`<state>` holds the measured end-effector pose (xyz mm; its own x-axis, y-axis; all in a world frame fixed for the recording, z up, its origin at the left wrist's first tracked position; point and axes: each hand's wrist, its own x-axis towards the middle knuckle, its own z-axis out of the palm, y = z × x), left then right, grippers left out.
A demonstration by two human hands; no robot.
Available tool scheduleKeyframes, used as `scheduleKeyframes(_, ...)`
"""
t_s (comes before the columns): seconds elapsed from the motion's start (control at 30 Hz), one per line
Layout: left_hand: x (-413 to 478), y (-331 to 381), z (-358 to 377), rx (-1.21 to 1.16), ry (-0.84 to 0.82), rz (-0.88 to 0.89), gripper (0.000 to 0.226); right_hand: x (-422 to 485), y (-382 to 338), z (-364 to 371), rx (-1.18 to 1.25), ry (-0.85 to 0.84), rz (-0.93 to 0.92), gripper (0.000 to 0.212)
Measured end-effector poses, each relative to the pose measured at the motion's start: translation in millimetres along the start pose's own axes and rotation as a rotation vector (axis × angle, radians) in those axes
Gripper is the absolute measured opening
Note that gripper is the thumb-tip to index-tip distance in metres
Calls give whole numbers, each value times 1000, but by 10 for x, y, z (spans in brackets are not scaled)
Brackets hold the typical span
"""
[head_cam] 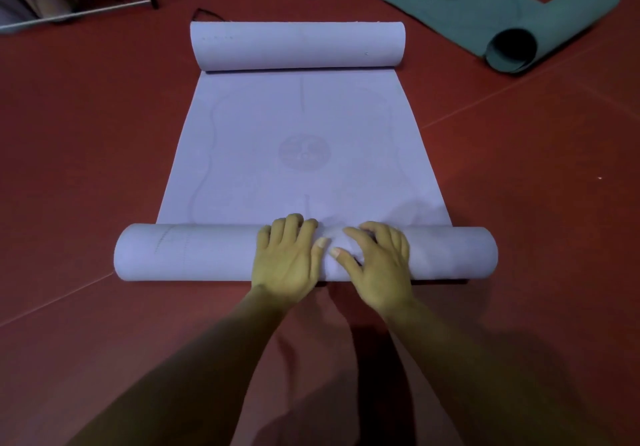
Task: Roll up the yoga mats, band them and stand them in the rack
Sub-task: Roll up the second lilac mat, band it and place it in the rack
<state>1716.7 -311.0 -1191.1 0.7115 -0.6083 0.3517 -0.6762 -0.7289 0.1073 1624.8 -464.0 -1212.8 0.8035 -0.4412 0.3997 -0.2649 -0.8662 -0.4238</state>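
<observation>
Lilac mat, both ends curled; hands on near roll.

dim light falls on a red floor crossed by thin seams.

The big mat is light purple with a faint round drawing and wavy lines. The upper right mat is grey-green. The floor is dark red.
</observation>
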Motion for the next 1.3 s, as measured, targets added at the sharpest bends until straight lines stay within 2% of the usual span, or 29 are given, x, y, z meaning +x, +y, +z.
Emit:
scheduleKeyframes(0.17,-112,7,151,-15,-28,-24,46,319,-37,18,0,-132,62,61)
scheduleKeyframes(0.33,170,10,178,0,-46,-84,43,139,-15,1,-52,49,33,48)
scheduleKeyframes(0.5,408,37,231,10,-68,-148,45,128,172,10,-92,-51,-28,60)
scheduleKeyframes(0.6,479,52,258,-16,-28,-231,46,321,232,47,-84,-78,-27,61)
scheduleKeyframes(0.77,385,96,370,-38,53,-121,44,741,286,119,-84,-124,-12,65)
scheduleKeyframes(1.0,809,48,442,-20,-77,-192,44,859,235,204,-39,106,-15,39)
scheduleKeyframes(1.17,1112,15,421,-40,-107,-207,49,761,345,271,-104,74,-57,42)
scheduleKeyframes(1.3,1047,-42,384,-85,11,-151,46,996,365,324,-133,74,-59,41)
